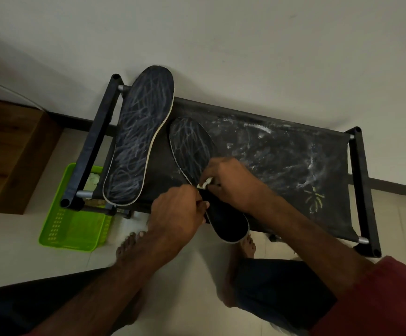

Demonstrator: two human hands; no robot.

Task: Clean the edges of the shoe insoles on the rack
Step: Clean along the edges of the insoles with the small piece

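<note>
Right hand (231, 180) pinches wipe (205, 183) at near insole (228, 221); left hand (175, 214) grips its edge; ten-o'clock insole (136, 139) looks untouched.

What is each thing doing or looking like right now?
far insole, lying on the rack, scribbled white
near insole, overhanging the rack's front, heel end dark
wipe, pinched at the near insole's edge
left hand, gripping near insole
right hand, pinching wipe
rack, smeared white
basket, on floor

The black fabric rack (282, 166) — smeared white, perhaps with chalk — bears a left insole (139, 141) and a right insole (192, 146) side by side.
</note>
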